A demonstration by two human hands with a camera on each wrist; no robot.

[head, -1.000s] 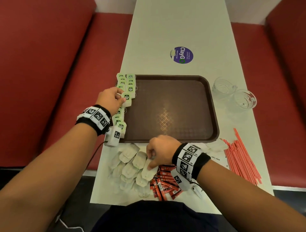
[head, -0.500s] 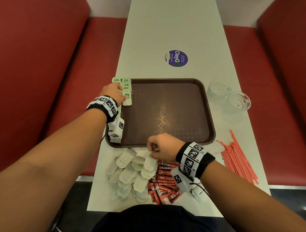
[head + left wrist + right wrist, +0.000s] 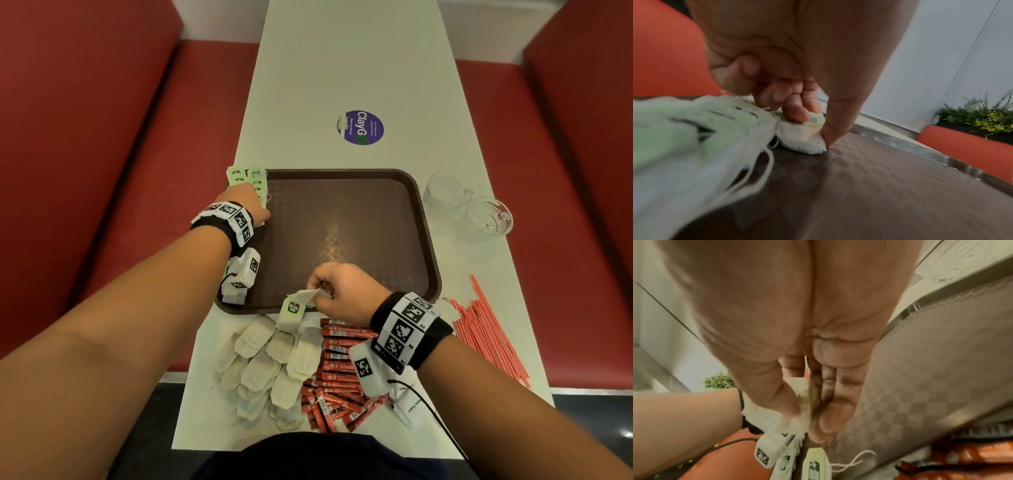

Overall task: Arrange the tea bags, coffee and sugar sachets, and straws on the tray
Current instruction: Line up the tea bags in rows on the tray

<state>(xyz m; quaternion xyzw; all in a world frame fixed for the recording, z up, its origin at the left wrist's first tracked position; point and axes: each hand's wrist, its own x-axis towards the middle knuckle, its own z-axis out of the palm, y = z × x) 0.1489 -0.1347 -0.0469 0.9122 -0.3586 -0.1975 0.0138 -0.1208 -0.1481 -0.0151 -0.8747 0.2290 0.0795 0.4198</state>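
Observation:
A brown tray [image 3: 342, 222] lies mid-table. A row of green-tagged tea bags [image 3: 245, 174] runs along its left edge. My left hand [image 3: 260, 204] rests on that row; in the left wrist view its curled fingers and thumb [image 3: 826, 138] pinch one tea bag [image 3: 803, 141] down against the tray [image 3: 879, 178]. My right hand [image 3: 320, 291] pinches another tea bag [image 3: 301, 298] above the tray's near edge, its green tag [image 3: 293, 307] hanging. The right wrist view shows that bag [image 3: 805, 395] between thumb and fingers. Loose tea bags [image 3: 270, 356], red sachets [image 3: 337, 370] and red straws [image 3: 486, 339] lie on the table.
Two clear glass cups [image 3: 486, 219] stand right of the tray. A white sugar sachet [image 3: 409, 407] lies under my right wrist. A purple sticker [image 3: 359, 127] marks the table beyond the tray. Red bench seats flank the narrow table.
My right hand has lifted a tea bag off the pile to the tray's near edge. My left hand slid farther along the row of bags on the tray's left side.

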